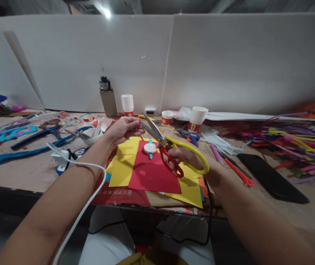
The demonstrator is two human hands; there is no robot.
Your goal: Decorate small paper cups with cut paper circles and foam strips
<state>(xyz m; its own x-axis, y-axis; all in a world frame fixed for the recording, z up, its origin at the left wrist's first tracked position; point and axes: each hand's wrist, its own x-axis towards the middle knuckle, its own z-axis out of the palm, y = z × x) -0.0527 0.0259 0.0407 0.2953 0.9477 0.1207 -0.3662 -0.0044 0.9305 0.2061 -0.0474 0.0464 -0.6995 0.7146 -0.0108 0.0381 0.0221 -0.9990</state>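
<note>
My left hand [125, 129] pinches a thin orange strip [139, 124], which looks like paper or pipe cleaner. Scissors [161, 139] with one yellow and one red handle are in my right hand [178, 157], its fingers through the loops. Their blades stand apart and point at the orange strip; whether they touch it I cannot tell. Below the hands, a small white disc [150, 148] with teal tabs at its top and bottom lies on a red sheet [153, 176]. Yellow sheets [122, 163] lie under the red one.
Paper cups [198, 118] and a bottle [108, 97] stand at the back by a white partition [215, 62]. A black phone [273, 178], a red-handled tool [238, 171] and pipe cleaners [303, 147] lie to the right. A white cable [88, 201] crosses my left forearm.
</note>
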